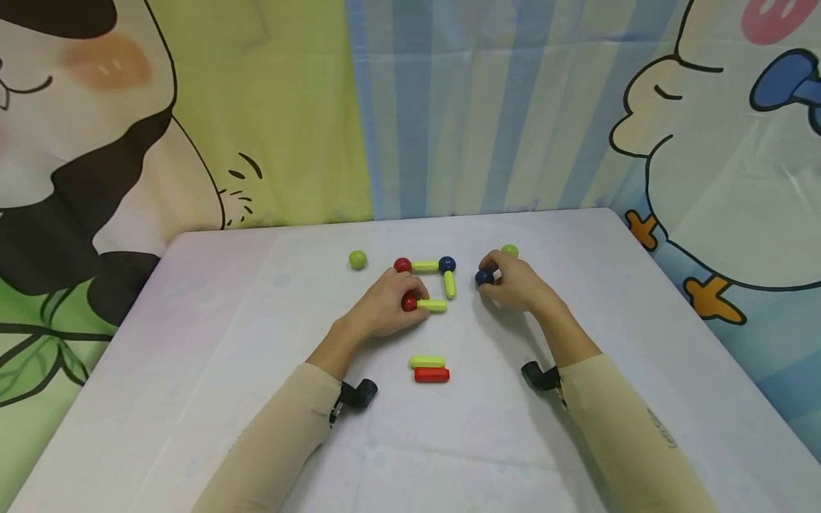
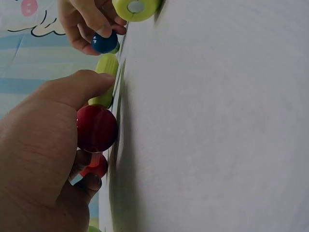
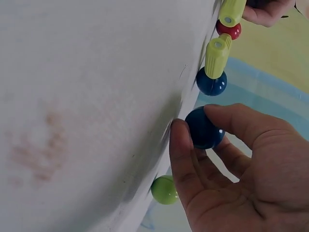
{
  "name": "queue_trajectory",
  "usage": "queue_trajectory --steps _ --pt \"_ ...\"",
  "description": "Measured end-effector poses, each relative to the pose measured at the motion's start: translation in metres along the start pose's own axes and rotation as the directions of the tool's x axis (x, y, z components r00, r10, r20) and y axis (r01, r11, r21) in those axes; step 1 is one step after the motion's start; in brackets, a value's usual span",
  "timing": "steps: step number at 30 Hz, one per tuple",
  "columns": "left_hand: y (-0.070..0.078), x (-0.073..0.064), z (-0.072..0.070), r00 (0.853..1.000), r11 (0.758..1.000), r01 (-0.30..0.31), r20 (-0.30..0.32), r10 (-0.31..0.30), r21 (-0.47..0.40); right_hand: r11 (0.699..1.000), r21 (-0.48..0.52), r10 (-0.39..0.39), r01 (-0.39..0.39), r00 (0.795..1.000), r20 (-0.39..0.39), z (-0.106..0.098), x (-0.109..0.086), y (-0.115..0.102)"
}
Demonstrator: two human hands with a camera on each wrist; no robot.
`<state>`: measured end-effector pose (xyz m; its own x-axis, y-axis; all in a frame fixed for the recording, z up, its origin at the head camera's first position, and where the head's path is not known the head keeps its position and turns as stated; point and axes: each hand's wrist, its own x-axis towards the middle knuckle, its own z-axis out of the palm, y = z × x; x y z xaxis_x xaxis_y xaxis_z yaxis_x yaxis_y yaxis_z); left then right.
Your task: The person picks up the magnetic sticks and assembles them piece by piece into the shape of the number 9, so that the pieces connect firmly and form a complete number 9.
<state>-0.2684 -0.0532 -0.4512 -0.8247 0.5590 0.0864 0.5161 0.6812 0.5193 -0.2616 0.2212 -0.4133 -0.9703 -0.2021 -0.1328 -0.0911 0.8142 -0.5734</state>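
My right hand (image 1: pixel 518 283) pinches a dark blue ball (image 3: pixel 204 128) between thumb and fingertips, just right of a joined group of balls and rods. In that group, a far red ball (image 1: pixel 402 265) joins a yellow-green rod (image 1: pixel 425 266), which runs to a second blue ball (image 1: pixel 447 264). From this ball a yellow rod (image 1: pixel 450 285) points toward me. My left hand (image 1: pixel 387 303) grips the group's left side, its thumb by the near red ball (image 2: pixel 97 128) and that ball's yellow-green rod (image 1: pixel 432 306). Between the two red balls a short red rod (image 2: pixel 96 159) shows, mostly hidden by fingers.
One green ball (image 1: pixel 358 259) lies at the back left of the white table (image 1: pixel 256 320). Another green ball (image 1: pixel 510 250) sits behind my right hand. Nearer me, a loose yellow-green rod (image 1: pixel 427 362) lies against a red rod (image 1: pixel 432 375). A patterned curtain (image 1: pixel 462 107) hangs behind.
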Motion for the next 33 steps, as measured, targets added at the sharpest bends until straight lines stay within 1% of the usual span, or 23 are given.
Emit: queue_trajectory --steps 4,7,11,15,22,25,30,33 --pt "0.000 -0.001 0.000 1.000 1.000 0.002 -0.005 -0.002 -0.012 1.000 0.025 -0.009 0.008 1.000 0.021 0.000 -0.006 0.000" --pt "-0.001 -0.001 0.001 1.000 1.000 0.002 -0.008 -0.003 -0.024 0.998 0.066 -0.006 0.004 0.999 0.032 0.000 -0.010 -0.001" --pt "-0.001 -0.001 0.001 1.000 0.999 0.005 -0.007 -0.005 -0.043 0.995 0.102 -0.022 0.018 0.999 0.046 0.001 -0.015 -0.001" --pt "-0.001 -0.002 0.000 1.000 0.998 0.010 -0.003 -0.010 -0.056 0.994 0.109 -0.040 0.033 0.997 0.065 0.003 -0.017 -0.001" --pt "0.002 -0.003 0.000 1.000 0.997 0.014 0.010 -0.013 -0.073 0.993 0.117 -0.047 0.033 0.992 0.115 0.006 -0.020 -0.004" --pt "0.002 -0.003 0.000 1.000 0.997 0.019 0.010 -0.018 -0.074 0.991 0.120 -0.067 0.051 0.989 0.129 0.007 -0.021 -0.006" --pt "0.000 -0.002 0.001 1.000 0.997 0.023 0.011 -0.022 -0.074 0.990 0.122 -0.088 0.072 0.988 0.131 0.008 -0.023 -0.008" --pt "0.000 -0.002 0.002 1.000 0.997 0.022 0.013 -0.021 -0.080 0.987 0.119 -0.121 0.105 0.984 0.133 0.009 -0.023 -0.008"
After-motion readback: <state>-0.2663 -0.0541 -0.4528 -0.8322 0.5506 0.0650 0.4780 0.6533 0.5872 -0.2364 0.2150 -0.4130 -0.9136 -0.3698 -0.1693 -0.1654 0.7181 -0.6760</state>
